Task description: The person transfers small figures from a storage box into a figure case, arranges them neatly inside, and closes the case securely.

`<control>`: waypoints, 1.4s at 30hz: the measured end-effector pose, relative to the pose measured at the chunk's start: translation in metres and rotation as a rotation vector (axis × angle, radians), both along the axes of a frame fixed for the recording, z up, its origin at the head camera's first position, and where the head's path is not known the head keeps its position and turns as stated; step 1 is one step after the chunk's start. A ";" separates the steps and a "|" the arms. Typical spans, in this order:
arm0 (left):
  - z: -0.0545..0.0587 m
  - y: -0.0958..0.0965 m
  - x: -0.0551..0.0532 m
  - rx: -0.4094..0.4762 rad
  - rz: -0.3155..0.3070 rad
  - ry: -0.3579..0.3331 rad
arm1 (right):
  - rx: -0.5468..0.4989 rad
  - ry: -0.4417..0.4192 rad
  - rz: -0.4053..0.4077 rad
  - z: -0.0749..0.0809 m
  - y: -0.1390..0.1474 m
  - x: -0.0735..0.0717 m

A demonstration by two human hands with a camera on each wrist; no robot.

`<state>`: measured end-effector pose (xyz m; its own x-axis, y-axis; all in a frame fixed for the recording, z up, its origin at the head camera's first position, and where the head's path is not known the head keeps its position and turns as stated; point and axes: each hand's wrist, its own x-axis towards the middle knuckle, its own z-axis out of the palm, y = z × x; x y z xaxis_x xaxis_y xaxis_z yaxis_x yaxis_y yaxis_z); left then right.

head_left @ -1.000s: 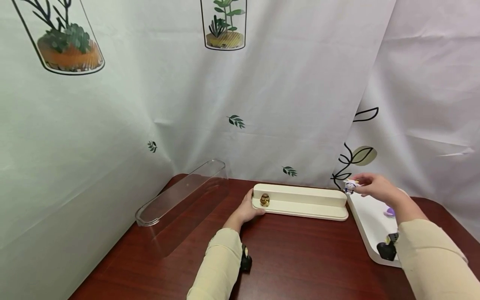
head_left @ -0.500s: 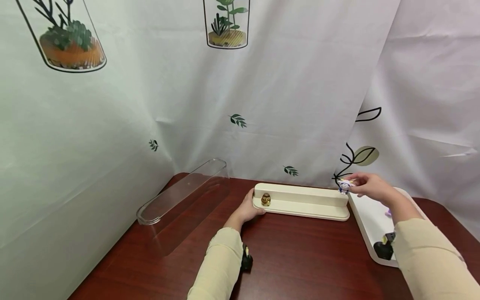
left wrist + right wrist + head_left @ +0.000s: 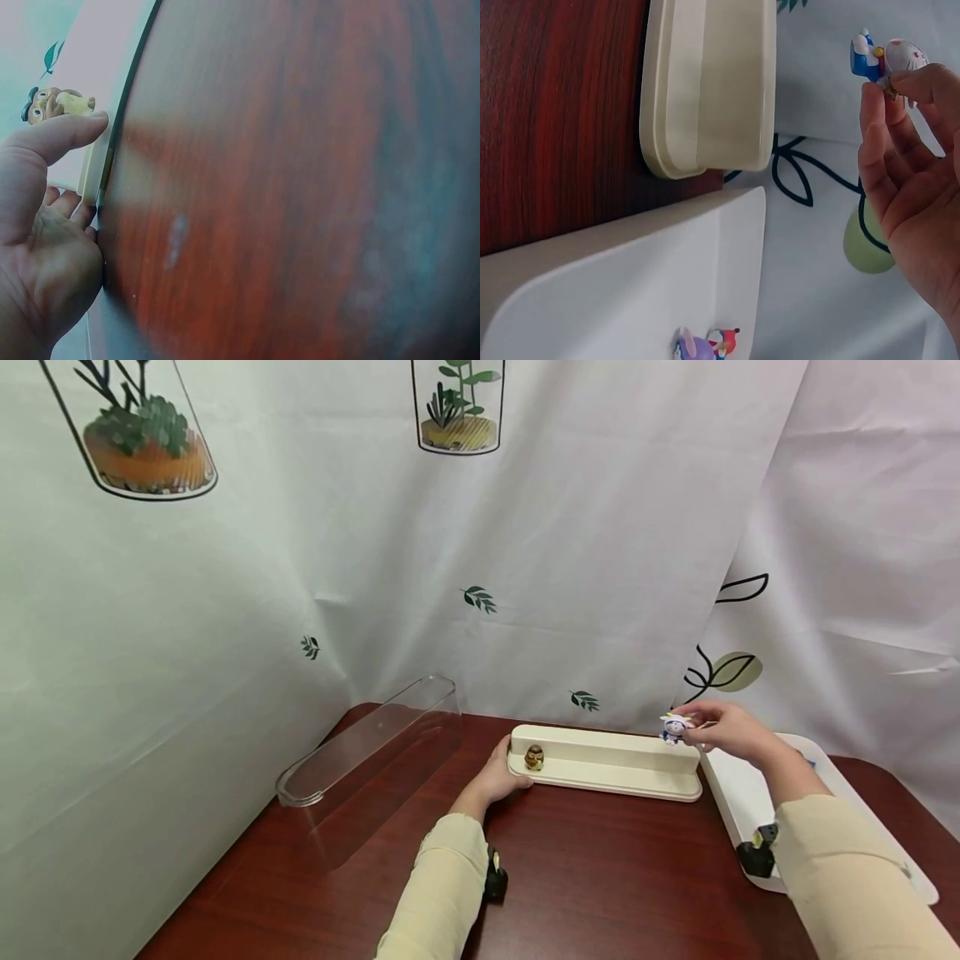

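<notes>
The right hand (image 3: 729, 734), pinching the white-and-blue figurine (image 3: 673, 728), has shifted left from the white tray (image 3: 738, 787), apparently bringing it to the cream stand's (image 3: 607, 774) right end, still raised. The left hand (image 3: 495, 778) grips the left end (the owl figurine (image 3: 534, 757) stands near its thumb).

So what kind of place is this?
Probably a small indoor tabletop nook, though I can't see the whole room. There's a reddish-brown table, pale cloth printed with plants hanging around it, and a cream stand on top with a little brown figure.
</notes>
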<state>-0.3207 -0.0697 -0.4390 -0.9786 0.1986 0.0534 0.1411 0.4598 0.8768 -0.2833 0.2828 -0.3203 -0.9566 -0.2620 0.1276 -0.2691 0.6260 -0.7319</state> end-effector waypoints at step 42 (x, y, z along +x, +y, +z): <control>0.002 -0.001 0.000 -0.030 -0.003 -0.027 | -0.150 0.014 0.045 -0.004 -0.047 -0.010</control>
<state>-0.3209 -0.0706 -0.4368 -0.9791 0.2025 0.0209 0.1189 0.4855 0.8661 -0.2938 0.2356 -0.3245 -0.9423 -0.2815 0.1814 -0.3049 0.4970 -0.8125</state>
